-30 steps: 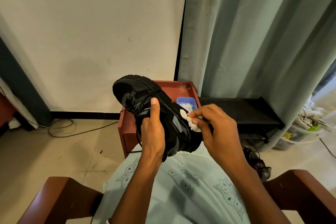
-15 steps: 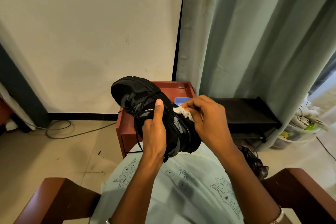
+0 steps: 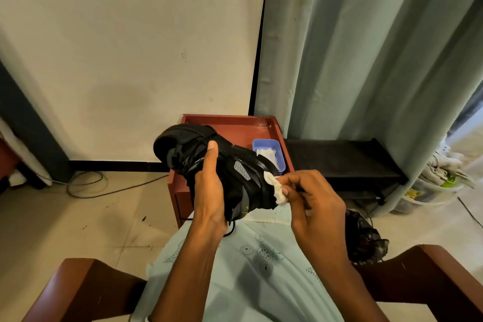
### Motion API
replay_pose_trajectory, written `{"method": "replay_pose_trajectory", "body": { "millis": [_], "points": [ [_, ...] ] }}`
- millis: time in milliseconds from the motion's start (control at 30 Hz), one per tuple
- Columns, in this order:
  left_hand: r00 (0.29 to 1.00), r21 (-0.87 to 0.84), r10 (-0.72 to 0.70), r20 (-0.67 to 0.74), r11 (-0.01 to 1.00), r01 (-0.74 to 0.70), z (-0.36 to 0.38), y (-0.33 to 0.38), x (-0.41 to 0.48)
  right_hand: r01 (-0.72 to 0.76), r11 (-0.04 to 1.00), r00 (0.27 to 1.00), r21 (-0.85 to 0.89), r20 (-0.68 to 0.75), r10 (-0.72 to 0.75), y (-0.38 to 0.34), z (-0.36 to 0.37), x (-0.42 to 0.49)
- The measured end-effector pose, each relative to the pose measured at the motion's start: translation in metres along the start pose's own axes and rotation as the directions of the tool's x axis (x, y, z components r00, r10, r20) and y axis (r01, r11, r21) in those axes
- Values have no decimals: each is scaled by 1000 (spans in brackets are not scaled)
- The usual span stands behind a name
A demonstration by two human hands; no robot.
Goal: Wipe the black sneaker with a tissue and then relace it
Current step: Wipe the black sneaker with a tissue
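Head view: a seated person works with both hands raised over the lap, in the lower middle of the frame.
Right hand (image 3: pixel 313 198): fingers curled, pinching a crumpled white tissue (image 3: pixel 276 189) and pressing it to the lower-right end of the shoe.
Left hand (image 3: pixel 209 191): wrapped round the middle of the black sneaker (image 3: pixel 251 181), thumb laid up along its upper and fingers hidden behind it, carrying the weight.
Black sneaker: held in the air at centre frame, tilted, with what looks like the toe toward the upper left and the heel toward the lower right, just in front of the red tabletop (image 3: pixel 235 127).
Lace (image 3: pixel 230 230): a black loop hangs below the left hand; how much of it is threaded cannot be told.
Blue tub (image 3: pixel 266 140): sits on the tabletop's right side behind the shoe, with more white tissue inside.
Further out: pale green cloth over the lap (image 3: pixel 248 256), brown chair arms (image 3: pixel 78 285) at both lower corners, a green curtain (image 3: pixel 366 60) filling the upper right, a cable (image 3: pixel 86 185) on the floor at left.
Step in hand: the wiping, by my reading; relacing has not begun.
Next move: probably drawing the tissue along the side panel while the left hand turns the shoe to offer unwiped parts. It calls for a firm left grip and light pressure, since thin tissue may tear or shed on the ridged trim.
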State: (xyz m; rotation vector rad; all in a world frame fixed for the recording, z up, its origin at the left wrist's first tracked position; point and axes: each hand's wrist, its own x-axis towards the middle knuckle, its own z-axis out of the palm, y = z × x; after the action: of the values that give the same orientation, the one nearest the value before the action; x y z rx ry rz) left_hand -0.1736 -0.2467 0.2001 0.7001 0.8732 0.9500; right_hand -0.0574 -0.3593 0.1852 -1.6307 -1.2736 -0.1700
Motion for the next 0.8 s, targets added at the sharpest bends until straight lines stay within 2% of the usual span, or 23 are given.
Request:
{"method": "replay_pose_trajectory", "body": {
  "millis": [133,300,533,700,800],
  "points": [
    [999,97,20,50,995,-25,-3,4,1,23,999,1000,27,-20,-23,-3,10,16],
    [995,179,29,91,983,-45,0,0,0,69,997,996,-20,-49,-70,-4,18,36],
    [998,132,49,-41,990,-44,6,-1,-4,106,980,992,-168,-55,-117,-16,30,28],
    [995,179,80,-62,982,-68,6,1,-4,92,994,995,-52,-35,-94,-28,38,10],
    [994,234,101,-33,968,-91,7,-1,-6,85,993,996,-80,-21,-87,-29,36,27]
  ]
}}
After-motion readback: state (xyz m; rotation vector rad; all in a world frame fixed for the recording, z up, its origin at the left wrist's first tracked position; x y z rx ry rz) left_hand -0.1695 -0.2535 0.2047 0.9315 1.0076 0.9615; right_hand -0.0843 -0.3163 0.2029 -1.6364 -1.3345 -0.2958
